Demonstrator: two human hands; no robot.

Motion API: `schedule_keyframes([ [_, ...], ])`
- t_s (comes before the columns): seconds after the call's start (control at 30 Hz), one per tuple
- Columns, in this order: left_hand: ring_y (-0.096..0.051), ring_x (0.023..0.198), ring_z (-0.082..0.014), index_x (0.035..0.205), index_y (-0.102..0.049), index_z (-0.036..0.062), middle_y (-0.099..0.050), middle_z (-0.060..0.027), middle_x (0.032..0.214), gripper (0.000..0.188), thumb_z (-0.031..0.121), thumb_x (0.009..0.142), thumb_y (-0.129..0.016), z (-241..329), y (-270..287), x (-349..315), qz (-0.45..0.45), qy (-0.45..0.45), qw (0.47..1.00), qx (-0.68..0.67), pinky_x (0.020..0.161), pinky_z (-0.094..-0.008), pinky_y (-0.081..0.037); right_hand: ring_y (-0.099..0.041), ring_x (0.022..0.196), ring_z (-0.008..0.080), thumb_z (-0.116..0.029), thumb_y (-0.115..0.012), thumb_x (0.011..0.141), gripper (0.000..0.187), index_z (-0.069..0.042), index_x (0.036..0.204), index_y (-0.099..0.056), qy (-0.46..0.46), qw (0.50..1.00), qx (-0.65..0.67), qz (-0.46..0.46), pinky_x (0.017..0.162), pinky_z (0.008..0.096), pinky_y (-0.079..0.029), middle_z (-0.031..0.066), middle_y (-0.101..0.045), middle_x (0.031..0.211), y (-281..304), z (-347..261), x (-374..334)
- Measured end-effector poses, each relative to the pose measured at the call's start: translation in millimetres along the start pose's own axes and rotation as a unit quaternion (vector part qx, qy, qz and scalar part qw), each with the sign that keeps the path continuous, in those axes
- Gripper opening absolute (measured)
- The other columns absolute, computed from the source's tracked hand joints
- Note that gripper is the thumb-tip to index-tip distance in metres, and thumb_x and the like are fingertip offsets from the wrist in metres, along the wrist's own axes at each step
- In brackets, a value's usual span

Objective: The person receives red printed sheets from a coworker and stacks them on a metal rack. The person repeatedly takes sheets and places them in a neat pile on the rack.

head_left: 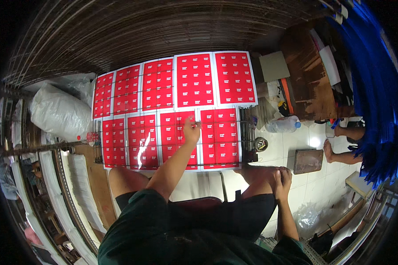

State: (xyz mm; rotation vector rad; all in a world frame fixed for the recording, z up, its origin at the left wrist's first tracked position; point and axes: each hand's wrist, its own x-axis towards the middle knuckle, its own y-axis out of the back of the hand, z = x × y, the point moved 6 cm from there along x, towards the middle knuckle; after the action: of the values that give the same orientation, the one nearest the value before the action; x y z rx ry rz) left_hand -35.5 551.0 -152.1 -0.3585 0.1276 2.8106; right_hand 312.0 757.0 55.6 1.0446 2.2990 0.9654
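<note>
Red sheets with white borders and small white print (237,79) lie in two rows in front of me. Thin dark wires of a drying rack (172,143) cross over many of them. My left hand (192,131) reaches over the near row, between two sheets at its right half. Its fingers are curled together near the wires and a sheet edge; what they hold, if anything, is too small to make out. My right hand (283,180) rests on my right knee with its fingers laid over it, holding nothing.
Stacked wire rack tiers (154,31) rise behind the sheets. A plastic-wrapped bundle (59,112) lies at the left. To the right are a plastic bottle (282,125), a brown block (308,161), blue hanging strips (367,88) and another person's bare feet (329,151).
</note>
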Motion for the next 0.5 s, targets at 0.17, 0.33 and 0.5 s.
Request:
schedule_keyframes([
  [0.17,-0.059,0.082,-0.0182,0.127,-0.038,0.0082,-0.06,-0.0095,0.095,0.06,0.029,0.078,-0.065,61,21,-106,-0.33,-0.016,0.914,0.235,0.067,-0.0317,-0.049,-0.049,0.096,0.0326,-0.03,-0.053,0.085,0.032,0.0,0.092,-0.06,-0.009,1.0,0.003,0.018,0.087,0.0395,-0.037,0.0177,-0.056,0.096,-4,10,-10],
  [0.33,-0.055,0.099,-0.0278,0.13,-0.037,0.0129,-0.056,-0.011,0.107,0.066,0.042,0.076,-0.063,147,79,-198,-0.424,-0.052,0.836,0.343,0.086,-0.0393,-0.043,-0.05,0.095,0.0316,-0.028,-0.055,0.083,0.028,-0.002,0.091,-0.061,0.015,0.999,-0.005,0.03,0.085,0.0384,-0.038,0.0165,-0.057,0.094,-7,4,-16],
  [0.5,-0.058,0.096,-0.0224,0.123,-0.044,0.0082,-0.059,-0.0126,0.102,0.055,0.03,0.077,-0.066,167,125,-272,-0.337,-0.07,0.92,0.187,0.08,-0.0357,-0.046,-0.052,0.092,0.0306,-0.026,-0.057,0.081,0.026,-0.002,0.091,-0.062,0.052,0.996,-0.04,0.053,0.083,0.0382,-0.04,0.0158,-0.058,0.094,-11,-7,-24],
])
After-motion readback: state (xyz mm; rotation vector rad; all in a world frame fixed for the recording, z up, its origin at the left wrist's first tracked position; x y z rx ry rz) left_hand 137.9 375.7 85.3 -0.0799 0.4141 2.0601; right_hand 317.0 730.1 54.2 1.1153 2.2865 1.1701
